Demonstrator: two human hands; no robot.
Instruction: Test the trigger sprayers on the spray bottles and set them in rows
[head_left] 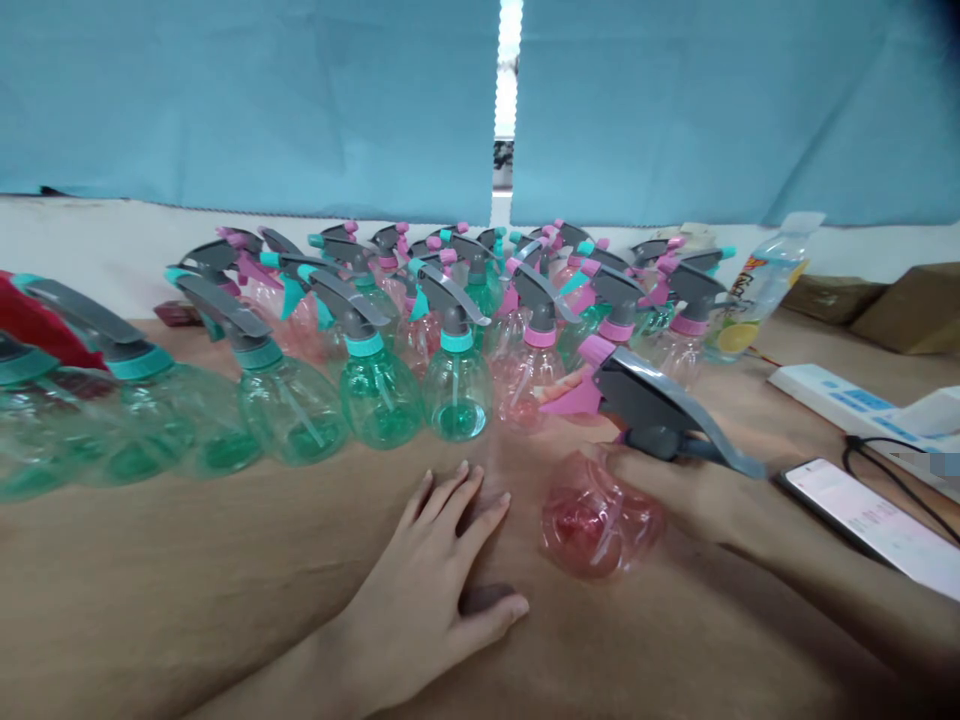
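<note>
My left hand (424,580) lies on the wooden table (225,590), palm down and fingers apart, holding nothing. Around the neck of a pink see-through spray bottle (592,525) is my right hand (675,485), partly hidden behind the grey spray head (652,400). A fingertip shows near the pink trigger. The bottle looks slightly tilted, and whether its base touches the table I cannot tell. Beyond my left hand's fingers stand a green spray bottle (459,395) and, beside it, another green spray bottle (380,400), both with grey heads and teal collars.
Rows of pink and green spray bottles extend to the back wall, several green ones along the left. At right are a phone (870,520), a white power strip (847,395) with a black cable, a lemon-labelled drink bottle (765,285) and a brown box (911,310). Blue curtains (247,100) hang behind.
</note>
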